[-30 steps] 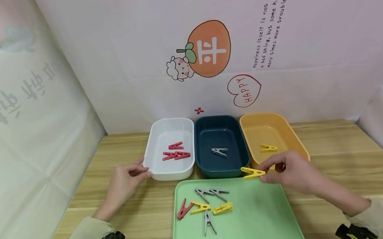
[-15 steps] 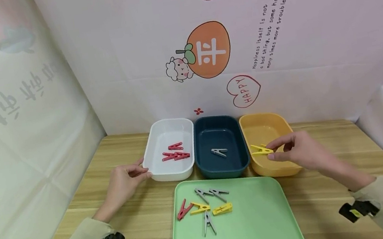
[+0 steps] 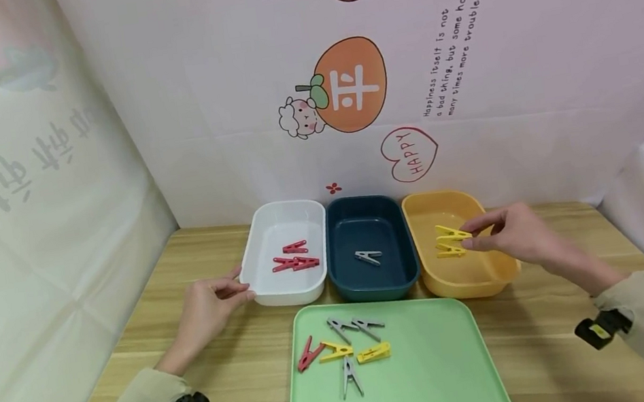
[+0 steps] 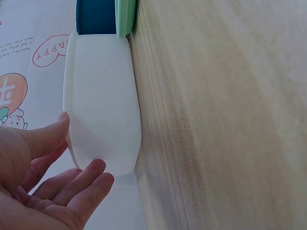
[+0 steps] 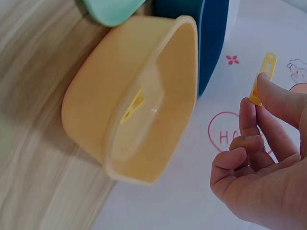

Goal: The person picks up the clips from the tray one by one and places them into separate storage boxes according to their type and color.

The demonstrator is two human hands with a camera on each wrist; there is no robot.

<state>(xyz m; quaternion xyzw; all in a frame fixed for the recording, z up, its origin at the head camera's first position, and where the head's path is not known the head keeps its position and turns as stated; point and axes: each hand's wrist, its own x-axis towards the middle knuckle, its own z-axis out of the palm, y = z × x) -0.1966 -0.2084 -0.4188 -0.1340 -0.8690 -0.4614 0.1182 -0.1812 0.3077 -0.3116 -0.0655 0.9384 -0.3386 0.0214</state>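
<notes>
Free room toward the front of the orange bin [image 3: 469, 271], walls [image 3: 464, 287] around.

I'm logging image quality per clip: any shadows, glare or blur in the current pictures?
Head view: lighting looks even, pegs on the tray distinct, with a soft shadow on the table near the right hand. Left wrist view: table grain looks soft and blurry. Right wrist view: a small glint inside the yellow bin, the table hazy at the left edge.
</notes>
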